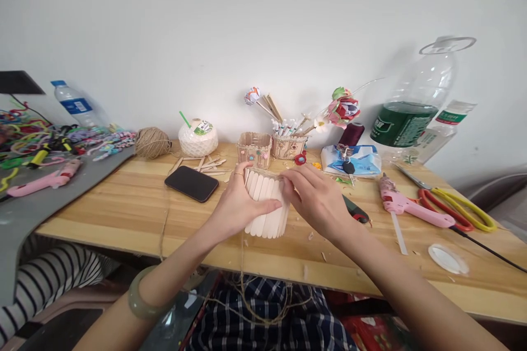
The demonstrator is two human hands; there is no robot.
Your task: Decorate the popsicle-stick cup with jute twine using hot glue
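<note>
My left hand (242, 197) is closed around a small cup-shaped holder faced with upright popsicle sticks (263, 225), its thumb lying across the front. At the holder's upper right edge, the fingers of my right hand (315, 192) are pinched together on the rim. Brown twine runs along that rim and seems to lie under the right fingertips. A loose length of twine (242, 263) hangs below the holder and loops over the plaid cloth on my lap. Behind the holder stand two decorated stick boxes, a near one (254, 151) and one holding pens and paper flowers (289, 146).
A twine ball (152, 142), a wrapped coconut (198, 138), loose popsicle sticks (209, 164) and a phone (191, 183) lie left. To the right are a pink glue gun (415, 211), scissors (465, 211), a cutter (354, 210) and a large bottle (411, 115). A striped sleeve (57, 279) shows beside me.
</note>
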